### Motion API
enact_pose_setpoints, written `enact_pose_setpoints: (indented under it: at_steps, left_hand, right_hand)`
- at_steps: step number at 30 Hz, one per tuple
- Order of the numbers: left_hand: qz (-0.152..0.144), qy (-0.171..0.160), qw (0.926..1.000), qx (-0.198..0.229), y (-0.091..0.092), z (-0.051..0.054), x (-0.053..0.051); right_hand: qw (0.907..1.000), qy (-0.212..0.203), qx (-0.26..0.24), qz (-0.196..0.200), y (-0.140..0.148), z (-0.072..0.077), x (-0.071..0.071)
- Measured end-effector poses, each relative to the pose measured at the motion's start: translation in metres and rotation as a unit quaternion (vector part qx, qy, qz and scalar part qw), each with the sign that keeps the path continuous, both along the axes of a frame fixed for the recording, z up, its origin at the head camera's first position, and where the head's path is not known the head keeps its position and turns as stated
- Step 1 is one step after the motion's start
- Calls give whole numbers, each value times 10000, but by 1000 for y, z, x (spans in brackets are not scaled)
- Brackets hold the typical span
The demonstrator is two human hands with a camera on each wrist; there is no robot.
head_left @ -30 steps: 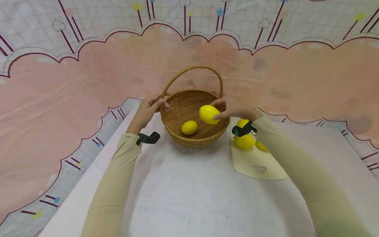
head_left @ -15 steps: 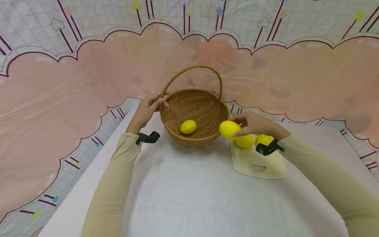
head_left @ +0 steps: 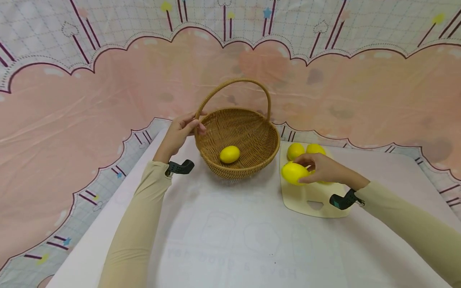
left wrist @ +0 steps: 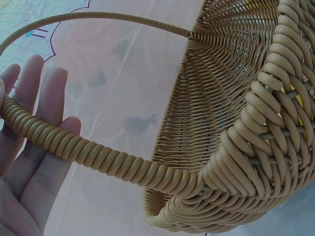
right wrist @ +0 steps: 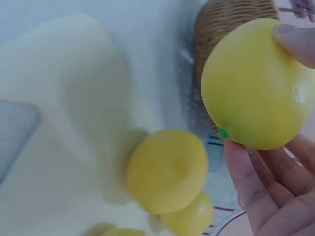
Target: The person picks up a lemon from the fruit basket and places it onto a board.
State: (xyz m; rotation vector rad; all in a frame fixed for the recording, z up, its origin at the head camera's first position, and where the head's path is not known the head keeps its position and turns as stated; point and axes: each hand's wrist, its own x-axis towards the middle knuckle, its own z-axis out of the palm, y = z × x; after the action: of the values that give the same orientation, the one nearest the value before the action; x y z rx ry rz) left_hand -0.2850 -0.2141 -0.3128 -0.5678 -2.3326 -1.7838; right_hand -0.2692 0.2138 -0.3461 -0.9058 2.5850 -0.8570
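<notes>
A wicker basket (head_left: 234, 173) with a tall handle (head_left: 235, 81) is tilted toward the camera, with one yellow lemon (head_left: 229, 154) inside. My left hand (head_left: 179, 135) holds the basket's handle at its left base. In the left wrist view, the fingers (left wrist: 49, 98) lie behind the wrapped handle and a bit of thumb shows in front. Over the cream cutting board (head_left: 299, 202), my right hand (head_left: 325, 169) grips a lemon (right wrist: 256, 83) between thumb and fingertips, green stem end showing in the right wrist view. Below it, another lemon (right wrist: 167, 172) rests on the board.
Two lemons, one left (head_left: 296, 151) and one right (head_left: 315, 149), sit at the board's far end; another is partly covered by my right hand. The board has a handle hole (head_left: 315, 205). White paper covers the table (head_left: 230, 240), and a patterned pink cloth (head_left: 342, 92) hangs behind.
My right hand has carried its lemon out of the basket, rightward and toward me, to above the cutting board. The left hand stays on the basket handle.
</notes>
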Motion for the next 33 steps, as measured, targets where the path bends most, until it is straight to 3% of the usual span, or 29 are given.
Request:
enact_pose_setpoints:
  at_steps: [8, 24, 33]
  left_hand:
    - [-24, -3, 10000, 36, -1, 2, 1]
    - [69, -12, 10000, -32, 0, 2, 3]
    - [29, -23, 10000, 22, 1, 1, 2]
  right_hand:
    - [9995, 14, -17, -319, 12, -14, 12]
    - [9981, 206, 17, -574, 25, -43, 32]
    - [9970, 98, 25, -770, 26, -58, 34]
